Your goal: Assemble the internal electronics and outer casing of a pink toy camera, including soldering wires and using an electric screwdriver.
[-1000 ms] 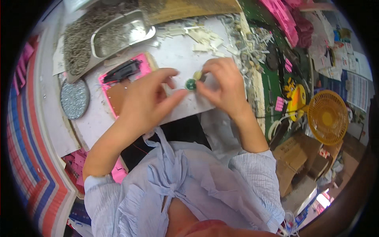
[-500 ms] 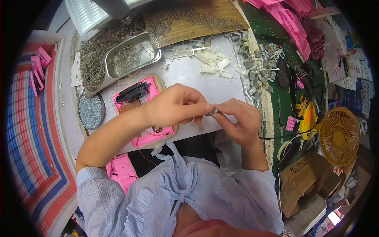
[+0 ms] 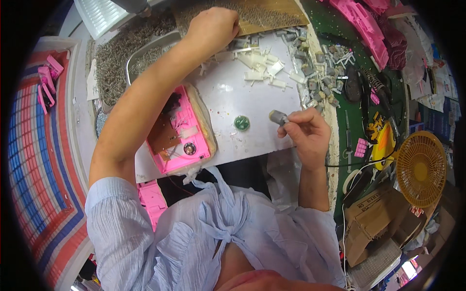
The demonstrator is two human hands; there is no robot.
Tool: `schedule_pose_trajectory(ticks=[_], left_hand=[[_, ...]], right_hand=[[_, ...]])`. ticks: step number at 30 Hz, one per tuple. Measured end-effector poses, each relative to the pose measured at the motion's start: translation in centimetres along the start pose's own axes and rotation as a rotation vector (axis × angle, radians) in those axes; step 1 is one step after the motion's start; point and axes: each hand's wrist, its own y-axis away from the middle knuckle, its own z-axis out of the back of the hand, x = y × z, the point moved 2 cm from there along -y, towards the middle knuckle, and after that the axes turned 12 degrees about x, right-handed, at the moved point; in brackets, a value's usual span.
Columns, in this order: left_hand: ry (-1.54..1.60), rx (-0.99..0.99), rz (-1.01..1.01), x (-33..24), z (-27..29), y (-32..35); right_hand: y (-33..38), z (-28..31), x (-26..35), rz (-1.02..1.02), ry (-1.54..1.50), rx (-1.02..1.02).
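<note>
1. A motor [image 3: 277,117] is pinched in the right hand [image 3: 309,134], just right of the green disc [image 3: 241,123].
2. The left hand [image 3: 212,28] is curled at the board [image 3: 264,27] — whether anything is gripped cannot be told.
3. Part-picking seems in hand — fine fingertip work is called for.

Even, bright light; faint glare on white tabletop [image 3: 225,99]; fisheye bends outer edges, corners black.

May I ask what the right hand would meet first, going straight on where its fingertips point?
Probably the small round green piece, left of the grey cylinder the right hand holds, though depth is unclear.
</note>
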Motion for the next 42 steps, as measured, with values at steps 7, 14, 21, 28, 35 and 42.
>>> schedule_pose_trajectory(ticks=[7,14,21,28,35,42], left_hand=[[-0.047,0.057,0.071,-0.8,0.7,-0.6],[0.093,-0.265,-0.046,-0.4,0.3,0.0],[0.869,-0.149,-0.175,-5.0,7.3,14.1],[1.138,-0.104,-0.06,-4.0,3.4,26.6],[1.173,-0.148,0.138,-4.9,0.3,30.5],[1.281,-0.2,0.21,-4.7,-0.6,31.5]], right_hand=[[-0.1,-0.7,-0.4,-0.203,0.182,0.036],[-1.7,-2.5,-1.8,-0.247,0.736,0.145],[-2.9,-3.1,-1.8,-0.209,1.122,0.386],[-4.3,-6.0,-2.3,-0.068,1.53,0.578],[-2.5,-8.7,-0.8,-0.433,0.157,0.331],[-2.4,-12.4,-3.8,-0.517,-0.195,0.44]])
